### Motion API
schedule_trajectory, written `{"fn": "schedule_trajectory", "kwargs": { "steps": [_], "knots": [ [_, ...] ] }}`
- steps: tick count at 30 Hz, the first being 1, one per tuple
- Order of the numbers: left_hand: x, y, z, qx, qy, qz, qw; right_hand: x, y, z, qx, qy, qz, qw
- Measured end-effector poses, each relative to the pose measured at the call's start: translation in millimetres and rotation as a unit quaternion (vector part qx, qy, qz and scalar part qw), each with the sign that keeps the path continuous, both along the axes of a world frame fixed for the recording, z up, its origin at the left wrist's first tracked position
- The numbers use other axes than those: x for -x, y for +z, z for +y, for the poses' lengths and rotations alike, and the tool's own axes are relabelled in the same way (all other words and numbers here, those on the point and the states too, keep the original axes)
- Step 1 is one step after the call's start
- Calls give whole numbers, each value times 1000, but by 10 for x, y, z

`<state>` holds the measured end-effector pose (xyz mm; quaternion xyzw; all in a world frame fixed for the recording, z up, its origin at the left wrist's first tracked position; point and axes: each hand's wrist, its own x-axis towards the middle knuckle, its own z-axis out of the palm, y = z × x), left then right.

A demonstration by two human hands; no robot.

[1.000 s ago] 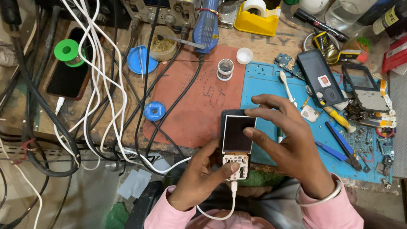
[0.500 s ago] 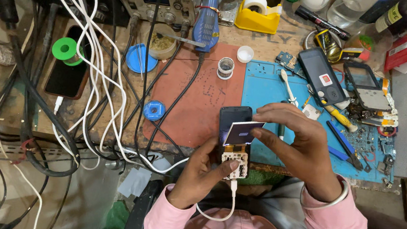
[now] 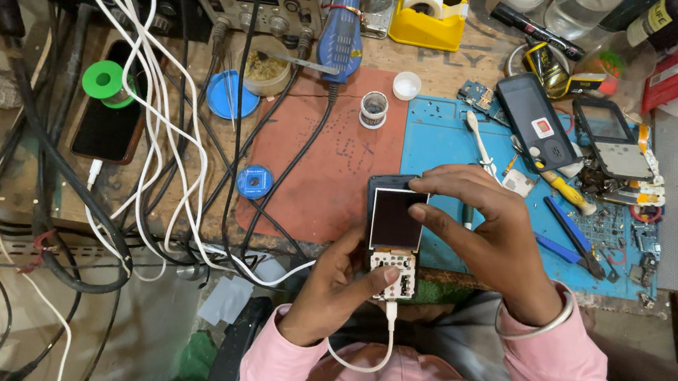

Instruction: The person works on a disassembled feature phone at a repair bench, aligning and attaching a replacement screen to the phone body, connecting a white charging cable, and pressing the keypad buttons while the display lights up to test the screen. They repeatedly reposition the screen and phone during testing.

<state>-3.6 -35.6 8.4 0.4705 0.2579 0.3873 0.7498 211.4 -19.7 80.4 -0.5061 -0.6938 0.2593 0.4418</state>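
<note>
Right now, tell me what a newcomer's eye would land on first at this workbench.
First, the small opened phone at the bench's near edge, held between both hands: the left hand grips its lower keypad end, the right hand pinches its dark screen. Next, the tangle of white cables sweeping down the left side. Then the blue mat on the right, strewn with phone parts and tools.
</note>
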Motion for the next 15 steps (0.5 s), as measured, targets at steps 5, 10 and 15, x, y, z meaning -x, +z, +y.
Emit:
{"fn": "schedule_trajectory", "kwargs": {
  "steps": [5, 10, 15],
  "knots": [
    [11, 13, -9, 9, -2, 1, 1000, -2, 5, 24, 18, 6, -8, 1000],
    [-17, 26, -5, 22, -7, -13, 1000, -20, -28, 42, 18, 6, 6, 1000],
    [-38, 23, -17, 52, -20, -32, 998, -52, -87, 80, 31, -10, 20, 999]
  ]
}}
